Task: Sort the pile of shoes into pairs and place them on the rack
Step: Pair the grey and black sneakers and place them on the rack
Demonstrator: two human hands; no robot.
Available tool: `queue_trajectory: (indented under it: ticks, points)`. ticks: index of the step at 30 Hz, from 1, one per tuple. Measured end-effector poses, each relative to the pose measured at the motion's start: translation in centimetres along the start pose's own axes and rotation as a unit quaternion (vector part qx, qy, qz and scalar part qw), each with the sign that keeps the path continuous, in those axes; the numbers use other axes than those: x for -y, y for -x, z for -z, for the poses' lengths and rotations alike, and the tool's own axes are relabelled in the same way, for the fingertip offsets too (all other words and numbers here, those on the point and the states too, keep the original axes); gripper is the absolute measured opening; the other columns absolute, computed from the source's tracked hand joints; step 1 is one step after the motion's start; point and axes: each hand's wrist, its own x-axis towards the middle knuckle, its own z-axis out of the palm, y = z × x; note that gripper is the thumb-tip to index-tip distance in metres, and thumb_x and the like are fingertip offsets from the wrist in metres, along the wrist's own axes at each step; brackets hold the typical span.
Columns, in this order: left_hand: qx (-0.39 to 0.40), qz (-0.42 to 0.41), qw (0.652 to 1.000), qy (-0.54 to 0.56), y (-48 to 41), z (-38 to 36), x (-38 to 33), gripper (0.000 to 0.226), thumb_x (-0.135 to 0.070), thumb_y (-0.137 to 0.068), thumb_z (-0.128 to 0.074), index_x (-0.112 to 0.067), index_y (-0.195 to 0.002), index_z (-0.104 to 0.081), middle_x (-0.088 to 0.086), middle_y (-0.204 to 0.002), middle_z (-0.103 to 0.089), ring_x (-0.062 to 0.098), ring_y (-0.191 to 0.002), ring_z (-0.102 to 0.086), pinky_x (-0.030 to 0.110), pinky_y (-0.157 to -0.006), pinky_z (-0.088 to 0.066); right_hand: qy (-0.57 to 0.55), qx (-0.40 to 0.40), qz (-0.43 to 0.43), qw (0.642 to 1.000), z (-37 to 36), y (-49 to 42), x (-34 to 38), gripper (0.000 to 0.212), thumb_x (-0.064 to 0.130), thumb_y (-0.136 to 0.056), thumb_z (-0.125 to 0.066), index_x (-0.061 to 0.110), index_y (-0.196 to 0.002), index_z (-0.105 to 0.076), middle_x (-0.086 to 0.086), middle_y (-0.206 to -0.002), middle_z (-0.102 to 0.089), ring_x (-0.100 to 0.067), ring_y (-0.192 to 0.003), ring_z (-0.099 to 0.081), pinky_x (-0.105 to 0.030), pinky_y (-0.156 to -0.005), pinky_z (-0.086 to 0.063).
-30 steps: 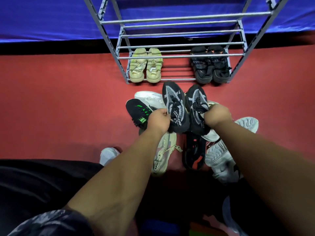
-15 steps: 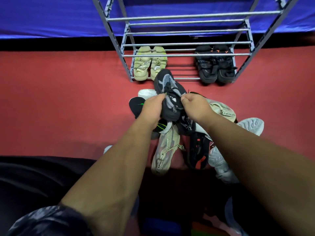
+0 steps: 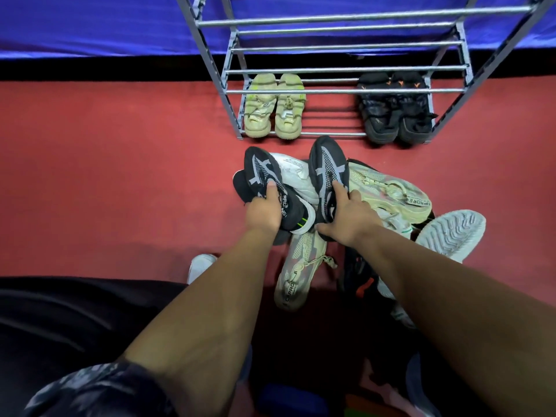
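Observation:
My left hand (image 3: 264, 210) grips one black-and-grey knit sneaker (image 3: 264, 179) by its collar, toe pointing away from me. My right hand (image 3: 346, 216) holds the matching black-and-grey sneaker (image 3: 329, 173) the same way, a hand's width to the right. Both shoes hang just above the pile of shoes (image 3: 388, 191) on the red floor. The metal shoe rack (image 3: 346, 91) stands right behind the pile. On its bottom shelf sit a pale yellow-green pair (image 3: 272, 111) at left and a black pair (image 3: 395, 112) at right.
The pile holds cream sneakers (image 3: 301, 266), a white shoe (image 3: 294, 176), a white sole-up shoe (image 3: 451, 233) and a black shoe with orange (image 3: 358, 275). A blue cloth (image 3: 90, 22) hangs behind the rack. The rack's upper bars (image 3: 346, 24) carry nothing. My dark-clothed knee (image 3: 75, 320) fills the lower left.
My hands came together with the two black sneakers stacked, then spread apart again; now the shoes are side by side, closer to the rack's bottom shelf.

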Motion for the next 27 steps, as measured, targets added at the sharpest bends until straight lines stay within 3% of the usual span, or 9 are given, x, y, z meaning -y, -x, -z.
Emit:
queue_trajectory:
  ticks: [3, 5, 13, 17, 19, 22, 27]
  points:
    - [0.027, 0.029, 0.999, 0.007, -0.3, -0.2, -0.8, 0.103, -0.092, -0.07, -0.048, -0.012, -0.133, -0.067, 0.011, -0.131, -0.068, 0.032, -0.129, -0.056, 0.044, -0.114, -0.042, -0.039, 0.001, -0.016, 0.999, -0.3, -0.6, 0.0, 0.122, 0.063, -0.077, -0.08, 0.036, -0.165, -0.001, -0.015, -0.15, -0.037, -0.045, -0.127, -0.055, -0.05, -0.106, -0.048]
    - [0.037, 0.04, 0.998, -0.031, -1.1, -0.4, -0.6, 0.107, -0.088, -0.053, -0.058, -0.016, -0.131, -0.069, 0.01, -0.132, -0.067, 0.03, -0.127, -0.058, 0.042, -0.111, -0.046, -0.085, 0.001, -0.02, 0.996, -0.6, -0.8, -0.3, 0.125, 0.059, -0.077, -0.083, 0.039, -0.165, 0.003, -0.015, -0.149, -0.039, -0.044, -0.126, -0.058, -0.051, -0.107, -0.048]
    - [0.034, 0.031, 0.999, -0.016, 0.0, 0.2, -1.4, 0.064, -0.055, -0.062, -0.071, -0.016, -0.112, -0.073, 0.009, -0.12, -0.07, 0.031, -0.112, -0.067, 0.041, -0.103, -0.055, -0.139, -0.022, -0.034, 0.989, -0.1, -0.6, 0.6, 0.123, 0.05, -0.073, -0.077, 0.036, -0.166, 0.001, -0.015, -0.142, -0.045, -0.041, -0.124, -0.055, -0.05, -0.107, -0.048]
    - [0.052, 0.029, 0.998, -0.025, 0.5, 1.5, -0.9, 0.034, -0.035, -0.073, -0.08, -0.016, -0.1, -0.072, 0.005, -0.106, -0.075, 0.027, -0.097, -0.071, 0.037, -0.094, -0.059, -0.15, -0.02, -0.031, 0.988, 1.4, -0.5, 0.2, 0.127, 0.06, -0.053, -0.075, 0.035, -0.16, -0.01, -0.009, -0.125, -0.063, -0.038, -0.112, -0.064, -0.047, -0.097, -0.055]
    - [0.062, 0.039, 0.997, -0.03, 1.2, 2.5, -1.1, 0.031, -0.031, -0.069, -0.081, -0.015, -0.094, -0.071, 0.006, -0.102, -0.075, 0.027, -0.092, -0.072, 0.038, -0.091, -0.061, -0.163, -0.015, -0.035, 0.986, 3.0, -0.2, 0.5, 0.11, 0.055, -0.054, -0.078, 0.032, -0.148, -0.026, -0.004, -0.112, -0.069, -0.036, -0.104, -0.068, -0.044, -0.092, -0.057]
    - [0.06, 0.035, 0.997, -0.033, 2.6, 4.0, -2.3, 0.033, -0.028, -0.06, -0.081, -0.016, -0.088, -0.068, 0.008, -0.099, -0.076, 0.03, -0.089, -0.073, 0.044, -0.09, -0.063, -0.186, -0.021, -0.041, 0.982, 5.6, 0.5, 1.6, 0.093, 0.041, -0.068, -0.085, 0.02, -0.144, -0.035, -0.005, -0.116, -0.069, -0.032, -0.103, -0.065, -0.036, -0.087, -0.05]
    - [0.043, -0.037, 0.994, -0.091, 3.8, 8.4, -7.6, 0.024, -0.019, -0.065, -0.081, -0.012, -0.086, -0.071, 0.012, -0.091, -0.075, 0.031, -0.08, -0.073, 0.034, -0.07, -0.061, -0.252, -0.064, 0.012, 0.966, 9.2, 1.7, 3.8, 0.076, 0.04, -0.075, -0.081, 0.021, -0.137, -0.041, -0.001, -0.11, -0.065, -0.026, -0.096, -0.059, -0.033, -0.082, -0.046]
